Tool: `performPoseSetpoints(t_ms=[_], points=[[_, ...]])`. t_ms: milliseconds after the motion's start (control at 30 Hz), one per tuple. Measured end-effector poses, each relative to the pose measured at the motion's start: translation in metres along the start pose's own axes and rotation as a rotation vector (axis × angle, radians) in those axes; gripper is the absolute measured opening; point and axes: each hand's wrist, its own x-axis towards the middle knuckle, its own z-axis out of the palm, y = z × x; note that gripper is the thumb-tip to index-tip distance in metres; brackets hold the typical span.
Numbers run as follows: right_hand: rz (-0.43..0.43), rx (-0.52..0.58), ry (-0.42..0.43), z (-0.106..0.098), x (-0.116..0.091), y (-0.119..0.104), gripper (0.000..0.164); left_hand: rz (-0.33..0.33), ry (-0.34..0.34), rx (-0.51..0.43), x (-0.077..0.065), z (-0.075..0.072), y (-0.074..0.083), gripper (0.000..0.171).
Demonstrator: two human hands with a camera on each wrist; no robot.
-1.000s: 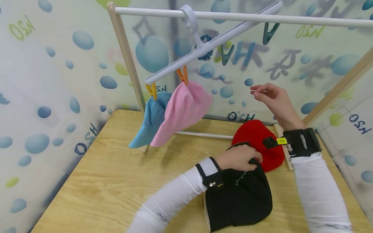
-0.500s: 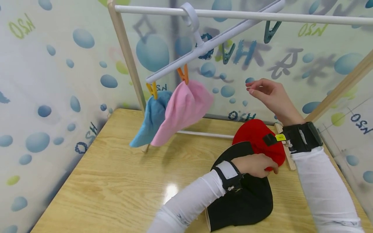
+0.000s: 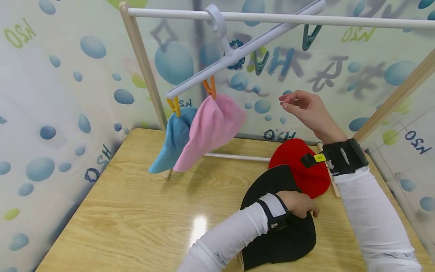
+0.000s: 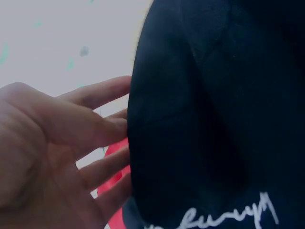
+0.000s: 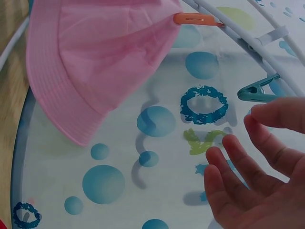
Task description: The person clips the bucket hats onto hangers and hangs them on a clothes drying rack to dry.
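Note:
My left hand [image 3: 298, 204] lies over the right side of a black hat [image 3: 285, 245] on the table. In the left wrist view its thumb and spread fingers [image 4: 100, 90] reach the hat's edge, which hides the fingertips; white stitching [image 4: 228, 217] shows on the hat. A red hat [image 3: 289, 155] lies behind, partly under the black one. My right hand [image 3: 302, 109] is raised in the air with loosely bent fingers and nothing between them. To its left, a pink bucket hat [image 3: 214, 124] and a blue hat [image 3: 176, 132] hang from an orange clip [image 3: 210, 88] and a yellow clip [image 3: 174, 105].
A white hanger [image 3: 234, 56] hooks over the rack's white rail [image 3: 170, 14] and slants up to the right. Two green clips [image 3: 261, 62] dangle unused from it. Wooden posts [image 3: 144, 71] stand on both sides, with a patterned wall [image 3: 81, 113] behind.
My left hand has slid rightward across the black hat, over the red hat's edge, then down to the black hat's right side. The right hand has drifted slightly left and up.

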Motion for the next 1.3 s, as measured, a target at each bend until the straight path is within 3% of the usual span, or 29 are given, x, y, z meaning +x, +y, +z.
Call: performPoseSetpoints(t_ms=[267, 500, 667, 800, 900, 1067, 1300], points=[[0.005, -0.023, -0.021, 0.005, -0.001, 0.005, 0.018, -0.087, 0.003, 0.272, 0.000, 0.008, 0.015, 0.039], [0.013, -0.045, -0.034, 0.007, 0.000, 0.005, 0.022, -0.051, 0.071, 0.434, -0.008, 0.006, 0.016, 0.025], [0.005, -0.038, -0.031, 0.004, 0.005, 0.000, 0.019, -0.039, 0.118, 0.384, -0.016, -0.006, 0.009, 0.011], [0.005, -0.038, -0.029, 0.000, 0.008, -0.005, 0.018, -0.049, 0.154, 0.324, -0.029, -0.027, -0.003, 0.021], [0.011, -0.040, -0.037, -0.003, 0.009, -0.008, 0.019, -0.053, 0.198, 0.308, -0.045, -0.046, -0.013, 0.031], [0.007, -0.065, -0.036, -0.007, 0.010, -0.013, 0.018, -0.047, 0.295, 0.275, -0.077, -0.070, -0.026, 0.032], [-0.005, -0.062, -0.035, -0.015, 0.010, -0.021, 0.015, -0.041, 0.473, 0.253, -0.115, -0.079, -0.052, 0.025]])
